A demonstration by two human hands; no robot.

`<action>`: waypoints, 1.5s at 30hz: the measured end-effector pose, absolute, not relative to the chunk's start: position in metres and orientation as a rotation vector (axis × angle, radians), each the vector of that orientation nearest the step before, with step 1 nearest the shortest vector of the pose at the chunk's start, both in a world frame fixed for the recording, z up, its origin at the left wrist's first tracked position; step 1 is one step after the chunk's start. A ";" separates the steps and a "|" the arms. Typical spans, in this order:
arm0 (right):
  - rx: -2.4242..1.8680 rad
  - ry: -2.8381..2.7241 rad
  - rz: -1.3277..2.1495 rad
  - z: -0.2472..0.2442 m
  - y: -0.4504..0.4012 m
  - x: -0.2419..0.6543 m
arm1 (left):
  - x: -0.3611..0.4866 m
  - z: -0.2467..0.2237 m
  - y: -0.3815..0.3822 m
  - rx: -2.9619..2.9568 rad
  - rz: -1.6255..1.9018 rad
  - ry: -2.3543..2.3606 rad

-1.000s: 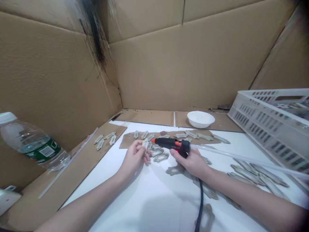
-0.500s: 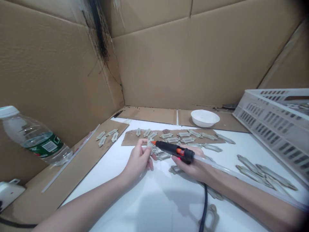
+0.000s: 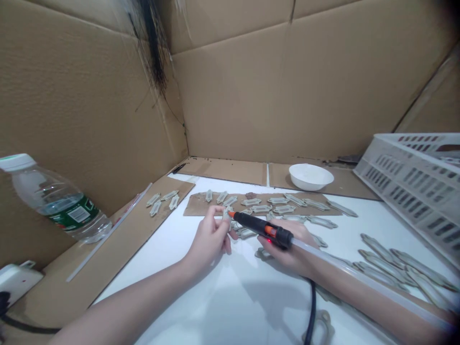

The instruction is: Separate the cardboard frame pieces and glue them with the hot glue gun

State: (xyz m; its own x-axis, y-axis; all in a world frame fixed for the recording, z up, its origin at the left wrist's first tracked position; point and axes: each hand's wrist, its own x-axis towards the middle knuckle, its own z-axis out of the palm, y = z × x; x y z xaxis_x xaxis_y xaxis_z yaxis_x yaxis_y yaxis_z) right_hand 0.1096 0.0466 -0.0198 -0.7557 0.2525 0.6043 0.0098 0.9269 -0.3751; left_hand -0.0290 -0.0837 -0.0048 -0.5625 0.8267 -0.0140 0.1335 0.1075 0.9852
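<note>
A small pale frame-shaped piece [image 3: 226, 215] is pinched between the thumb and fingers of my left hand [image 3: 212, 234]. My right hand [image 3: 293, 244] is closed around a black and orange glue gun [image 3: 262, 227], whose orange tip meets or nearly meets that piece. A long clear glue stick [image 3: 345, 268] sticks out of the gun's rear and runs over my right forearm. Just beyond my hands, several similar pieces lie on a cardboard strip [image 3: 196, 205]. Larger grey pieces [image 3: 383, 266] lie on the white table to the right, some partly hidden by my right arm.
A white bowl [image 3: 311, 177] stands at the back, a slatted plastic basket [image 3: 413, 191] at the right. A water bottle [image 3: 61, 203] leans on the left near a white plug block [image 3: 19, 282]. More pieces lie on the left cardboard [image 3: 125, 239]. Cardboard walls surround the table.
The whole view has shifted slightly, so most things appear a little farther right. Both hands keep nearly the same pose, with the gun tip still at the small piece.
</note>
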 end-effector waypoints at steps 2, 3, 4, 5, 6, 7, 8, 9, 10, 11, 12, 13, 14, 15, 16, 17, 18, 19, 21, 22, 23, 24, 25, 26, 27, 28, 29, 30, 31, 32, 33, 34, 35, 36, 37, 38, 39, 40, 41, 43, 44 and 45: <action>-0.175 -2.389 0.419 -0.021 0.046 0.110 | -0.029 -0.006 -0.084 0.950 1.497 1.813; -0.170 -2.393 0.394 -0.021 0.046 0.110 | -0.029 -0.006 -0.085 0.956 1.498 1.824; -0.166 -2.398 0.368 -0.021 0.045 0.111 | -0.029 -0.006 -0.085 0.962 1.498 1.833; -0.161 -2.401 0.340 -0.021 0.045 0.112 | -0.029 -0.006 -0.085 0.967 1.499 1.841; -0.155 -2.402 0.314 -0.021 0.044 0.112 | -0.028 -0.006 -0.086 0.969 1.498 1.850; -0.144 -2.399 0.291 -0.020 0.044 0.112 | -0.028 -0.006 -0.086 0.972 1.494 1.859; -0.135 -2.395 0.271 -0.019 0.043 0.112 | -0.028 -0.005 -0.086 0.977 1.491 1.868; -0.132 -2.392 0.254 -0.019 0.043 0.112 | -0.028 -0.005 -0.086 0.983 1.489 1.876; -0.129 -2.392 0.240 -0.018 0.043 0.112 | -0.027 -0.004 -0.086 0.988 1.488 1.884; -0.126 -2.394 0.228 -0.017 0.043 0.112 | -0.027 -0.003 -0.086 0.991 1.488 1.889; -0.123 -2.399 0.219 -0.017 0.044 0.111 | -0.027 -0.003 -0.086 0.993 1.488 1.893; -0.118 -2.404 0.212 -0.016 0.044 0.111 | -0.027 -0.002 -0.086 0.992 1.488 1.894; -0.114 -2.408 0.207 -0.016 0.044 0.111 | -0.027 -0.002 -0.086 0.990 1.487 1.894; -0.113 -2.411 0.201 -0.016 0.044 0.110 | -0.027 -0.002 -0.086 0.989 1.486 1.893; -0.116 -2.416 0.193 -0.015 0.044 0.110 | -0.027 -0.002 -0.086 0.990 1.487 1.892; -0.120 -2.422 0.184 -0.015 0.044 0.110 | -0.027 -0.002 -0.087 0.992 1.489 1.891; -0.123 -2.428 0.173 -0.015 0.044 0.110 | -0.027 -0.003 -0.087 0.994 1.491 1.892; -0.126 -2.433 0.163 -0.015 0.044 0.111 | -0.027 -0.003 -0.087 0.995 1.495 1.892; -0.125 -2.439 0.146 -0.014 0.044 0.110 | -0.027 -0.003 -0.087 0.995 1.501 1.887; -0.124 -2.438 0.139 -0.014 0.044 0.110 | -0.027 -0.003 -0.087 0.993 1.504 1.882; -0.123 -2.434 0.132 -0.014 0.044 0.110 | -0.027 -0.003 -0.087 0.990 1.507 1.877; -0.122 -2.431 0.125 -0.014 0.044 0.110 | -0.027 -0.003 -0.087 0.988 1.509 1.875; -0.116 -2.429 0.121 -0.014 0.044 0.111 | -0.027 -0.003 -0.087 0.988 1.508 1.874; -0.113 -2.429 0.116 -0.014 0.044 0.111 | -0.027 -0.003 -0.087 0.990 1.507 1.876; -0.109 -2.430 0.112 -0.013 0.044 0.111 | -0.027 -0.003 -0.087 0.991 1.506 1.879; -0.107 -2.433 0.109 -0.013 0.044 0.111 | -0.027 -0.003 -0.087 0.993 1.504 1.881; -0.102 -2.433 0.108 -0.013 0.044 0.111 | -0.026 -0.002 -0.087 0.992 1.503 1.881; -0.095 -2.431 0.107 -0.013 0.044 0.111 | -0.026 -0.002 -0.087 0.990 1.503 1.879; -0.088 -2.424 0.106 -0.013 0.044 0.111 | -0.026 -0.002 -0.087 0.986 1.503 1.877; -0.082 -2.417 0.105 -0.013 0.044 0.112 | -0.026 -0.001 -0.087 0.981 1.504 1.874; -0.079 -2.412 0.101 -0.013 0.043 0.112 | -0.026 -0.001 -0.087 0.975 1.505 1.872; -0.083 -2.408 0.095 -0.013 0.043 0.112 | -0.026 0.000 -0.087 0.970 1.507 1.870; -0.094 -2.405 0.085 -0.014 0.042 0.112 | -0.025 0.000 -0.086 0.964 1.510 1.871; -0.107 -2.407 0.074 -0.014 0.041 0.112 | -0.025 0.001 -0.086 0.958 1.512 1.872; -0.118 -2.410 0.066 -0.015 0.041 0.112 | -0.025 0.001 -0.086 0.952 1.514 1.873; -0.128 -2.414 0.061 -0.015 0.042 0.112 | -0.025 0.002 -0.086 0.945 1.516 1.875; -0.145 -2.418 0.061 -0.016 0.043 0.112 | -0.026 0.002 -0.086 0.939 1.519 1.878; -0.175 -2.419 0.066 -0.017 0.045 0.112 | -0.026 0.002 -0.087 0.935 1.524 1.884; -0.214 -2.421 0.078 -0.018 0.047 0.111 | -0.026 0.003 -0.087 0.938 1.531 1.894; -0.308 -2.429 0.143 -0.018 0.051 0.110 | -0.028 0.003 -0.088 0.946 1.551 1.916; -0.370 -2.427 0.197 -0.017 0.053 0.110 | -0.028 0.004 -0.088 0.945 1.565 1.925; -0.431 -2.427 0.261 -0.016 0.054 0.109 | -0.029 0.004 -0.088 0.939 1.577 1.928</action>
State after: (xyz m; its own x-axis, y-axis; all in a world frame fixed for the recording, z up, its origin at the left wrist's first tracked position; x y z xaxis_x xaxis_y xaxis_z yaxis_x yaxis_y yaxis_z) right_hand 0.1094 0.0538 -0.0161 -0.7340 0.3690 0.5702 0.2393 0.9262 -0.2913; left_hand -0.0293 -0.0881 0.0042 -0.6520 0.7558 0.0597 0.2084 0.1030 0.9726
